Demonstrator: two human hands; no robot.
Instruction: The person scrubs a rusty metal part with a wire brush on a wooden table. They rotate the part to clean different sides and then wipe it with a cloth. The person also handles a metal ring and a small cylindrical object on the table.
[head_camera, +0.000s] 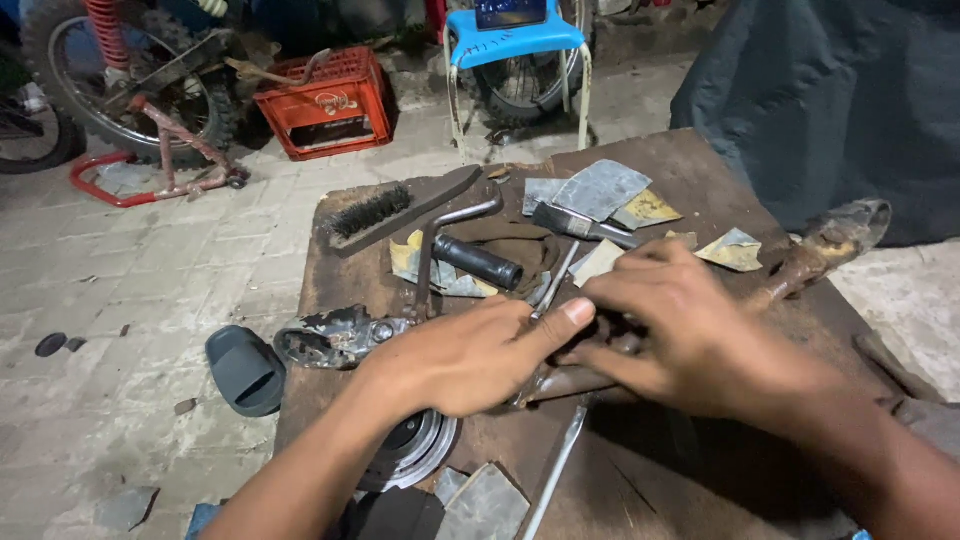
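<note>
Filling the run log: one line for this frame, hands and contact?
left hand: resting on rusty metal rod | right hand: gripping rod | surface: wooden board | nearby: wire brush, sandpaper scraps

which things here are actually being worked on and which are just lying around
In hand:
- left hand
- right hand
- rusty metal rod gripped by both

Lying about:
- wire brush
- black grip handle
- sandpaper scraps
- red crate
- blue chair

Bare left hand (470, 355), bare right hand (690, 330), no sleeves, no gloves
</note>
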